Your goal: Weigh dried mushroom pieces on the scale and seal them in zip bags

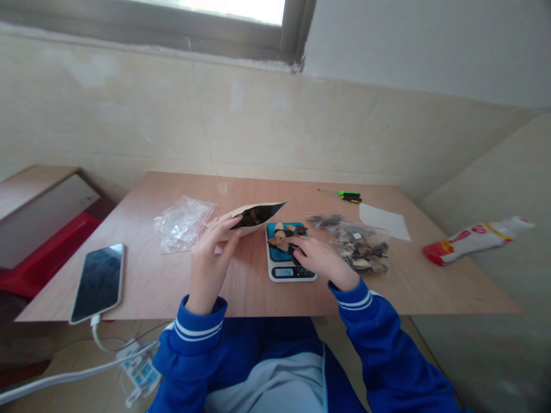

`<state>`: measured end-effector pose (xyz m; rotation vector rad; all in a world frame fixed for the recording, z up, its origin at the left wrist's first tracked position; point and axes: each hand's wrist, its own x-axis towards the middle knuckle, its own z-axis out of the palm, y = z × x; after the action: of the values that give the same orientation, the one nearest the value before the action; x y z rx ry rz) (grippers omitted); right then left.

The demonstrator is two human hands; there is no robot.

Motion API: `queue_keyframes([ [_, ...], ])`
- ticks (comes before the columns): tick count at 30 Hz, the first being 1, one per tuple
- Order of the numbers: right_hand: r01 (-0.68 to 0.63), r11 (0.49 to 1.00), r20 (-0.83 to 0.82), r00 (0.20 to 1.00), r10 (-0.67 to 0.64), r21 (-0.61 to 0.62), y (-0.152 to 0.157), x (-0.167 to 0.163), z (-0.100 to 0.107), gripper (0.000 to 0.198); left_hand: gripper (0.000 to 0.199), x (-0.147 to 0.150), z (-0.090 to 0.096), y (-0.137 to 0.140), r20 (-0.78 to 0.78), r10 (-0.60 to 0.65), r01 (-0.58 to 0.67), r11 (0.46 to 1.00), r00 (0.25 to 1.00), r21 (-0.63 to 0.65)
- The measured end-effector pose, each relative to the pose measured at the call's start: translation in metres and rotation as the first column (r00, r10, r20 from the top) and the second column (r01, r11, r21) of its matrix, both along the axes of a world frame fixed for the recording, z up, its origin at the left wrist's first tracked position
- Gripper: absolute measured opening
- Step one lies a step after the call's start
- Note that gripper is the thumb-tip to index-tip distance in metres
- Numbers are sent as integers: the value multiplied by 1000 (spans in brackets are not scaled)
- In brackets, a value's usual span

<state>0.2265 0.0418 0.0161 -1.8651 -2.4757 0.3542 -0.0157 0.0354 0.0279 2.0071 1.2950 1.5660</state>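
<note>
While the phone (pixel 98 282) lies far left of the scale (pixel 289 252) and empty clear bags (pixel 183 222) sit nearer it, my left hand (pixel 213 252) pinches the paper pouch (pixel 253 219) open just left of the scale; some dried pieces already show inside. On the scale's blue pan, my right hand (pixel 321 261) curls its fingers over more pieces (pixel 284 236). Right of the scale, a clear bag (pixel 359 246) is well stocked, so I judge much remains

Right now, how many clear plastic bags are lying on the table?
2: an empty, crumpled clear bag left of the pouch held by the left hand, and a bag of dark pieces beside the right hand.
</note>
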Motion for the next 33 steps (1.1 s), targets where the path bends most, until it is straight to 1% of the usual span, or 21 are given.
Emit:
queue_keyframes([
  [4,11,1000,-93,996,-9,19,-1,5,1,47,24,0,0,0,-16,12,-12,1000,1000,-5],
  [9,1,1000,-103,995,-1,2,-5,3,3,47,24,-1,0,0,-13,13,-14,1000,1000,-25],
  [11,-7,1000,-129,992,9,15,-5,3,1,45,24,-1,0,-1,-14,11,-12,1000,1000,-29],
  [15,-14,993,-238,970,41,113,-3,8,-6,43,23,-1,-1,-1,-17,23,-23,999,1000,-28],
  [19,20,975,-365,929,64,221,-3,16,-9,42,24,-1,-2,0,-7,13,-13,999,1000,-29],
  [21,70,966,-418,908,41,249,-4,21,-10,40,24,-1,-2,0,-4,8,-8,1000,1000,-27],
  [23,152,957,-480,877,-14,248,-6,28,-10,37,23,-1,-2,-1,-2,11,-11,1000,1000,-21],
  [26,318,924,-597,791,-136,211,-8,41,-16,34,23,-1,-2,-1,4,6,-6,1000,1000,-20],
  [29,466,866,-694,685,-222,183,-4,56,-29,31,22,-1,-2,-2,8,5,-5,1000,1000,-22],
  [33,559,817,-755,595,-276,142,11,69,-50,28,22,0,-2,-3,-8,21,-22,999,1000,-28],
])
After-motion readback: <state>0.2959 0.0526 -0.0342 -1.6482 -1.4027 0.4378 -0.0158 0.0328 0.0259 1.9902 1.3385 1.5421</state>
